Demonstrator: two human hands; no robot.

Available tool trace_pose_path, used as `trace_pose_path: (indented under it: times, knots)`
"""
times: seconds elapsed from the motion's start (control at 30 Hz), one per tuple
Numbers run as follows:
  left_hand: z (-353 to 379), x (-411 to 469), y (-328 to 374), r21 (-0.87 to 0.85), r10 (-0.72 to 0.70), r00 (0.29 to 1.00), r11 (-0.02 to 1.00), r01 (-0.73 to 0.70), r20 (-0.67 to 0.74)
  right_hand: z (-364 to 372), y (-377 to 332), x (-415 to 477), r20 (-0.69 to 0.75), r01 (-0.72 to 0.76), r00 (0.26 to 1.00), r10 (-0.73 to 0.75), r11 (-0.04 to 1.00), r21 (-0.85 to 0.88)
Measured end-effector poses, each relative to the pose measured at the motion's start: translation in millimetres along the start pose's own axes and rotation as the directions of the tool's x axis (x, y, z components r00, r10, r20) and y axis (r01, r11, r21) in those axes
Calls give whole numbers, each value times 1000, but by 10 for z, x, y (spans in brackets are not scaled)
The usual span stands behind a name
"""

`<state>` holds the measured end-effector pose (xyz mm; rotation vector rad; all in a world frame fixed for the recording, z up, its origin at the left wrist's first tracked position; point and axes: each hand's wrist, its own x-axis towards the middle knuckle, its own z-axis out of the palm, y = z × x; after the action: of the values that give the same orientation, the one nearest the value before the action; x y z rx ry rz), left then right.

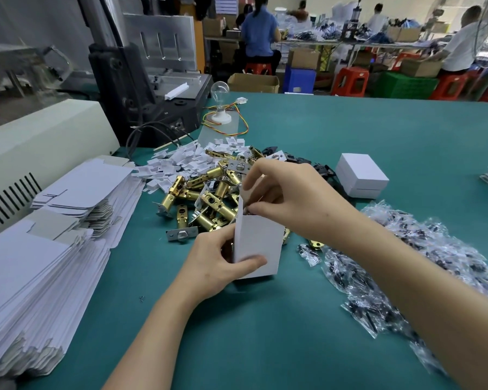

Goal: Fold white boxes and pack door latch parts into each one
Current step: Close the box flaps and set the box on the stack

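Left hand grips the white box by its lower left side, thumb across the front face, fingers wrapped behind. The box stands upright on the green table, top open, one flap sticking up.

Right hand is over the box's open top. Thumb and forefinger pinch the raised flap, and the other fingers curl down into the mouth. Something small and dark shows at the mouth under those fingers. Can't tell if they hold a part too.

Relative to the white box:
- Just behind it, touching its far side: loose pile of brass latches, several with silver face plates. One latch lies flat just to the left of the box.
- Behind the latches: heap of small white plastic pieces.
- Behind and slightly right, past the right hand: a few black parts, partly hidden.
- Behind-right, apart from it: one closed box, lid down, sitting alone.
- Right, near: spread of clear plastic bags with small dark items inside, contents too small to identify.
- Left, near: tall fanned stacks of flat box blanks, white side up, running to the near table edge.
- Far behind-left: grey machine and a bare light bulb on a white base with coloured wires.

Background: people seated at other tables, red stools, cardboard cartons.
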<state>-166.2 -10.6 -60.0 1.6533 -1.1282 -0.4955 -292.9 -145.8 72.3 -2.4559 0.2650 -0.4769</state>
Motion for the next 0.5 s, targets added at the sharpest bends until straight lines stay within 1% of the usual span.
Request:
trace_pose_path:
  times: [0.07,0.2,0.27,0.3,0.33,0.37,0.4,0.43,0.47,0.5]
  knots:
    - [-4,8,1,-8,-8,1000,1000,8,-1,19,13,-15,21,-10,1000,10,999,38]
    - [-17,-8,14,-1,20,999,1000,-20,-28,30,79,-52,99,8,995,-7,1000,-14]
    - [-22,9,36,-10,54,996,998,-55,-70,32,124,-81,92,34,995,-33,999,-11]
    - [-25,23,43,-22,75,992,997,-77,-106,41,145,-99,36,61,998,-61,998,3]
    - [-29,36,49,-29,89,985,995,-94,-148,63,171,-121,-76,101,992,-100,995,11]
    - [-32,49,56,-27,95,976,994,-102,-194,94,206,-150,-227,138,965,-132,990,11]
    - [-30,59,60,-25,96,966,994,-105,-241,127,249,-176,-386,148,913,-130,989,19]
    - [-30,59,59,-25,95,954,994,-107,-283,157,299,-198,-514,131,854,-83,990,56]
    - [-28,55,61,-24,100,943,993,-114,-317,185,345,-209,-591,102,807,-11,987,121]
    - [-27,50,68,-17,111,932,992,-125,-344,219,381,-207,-622,71,780,62,980,187]
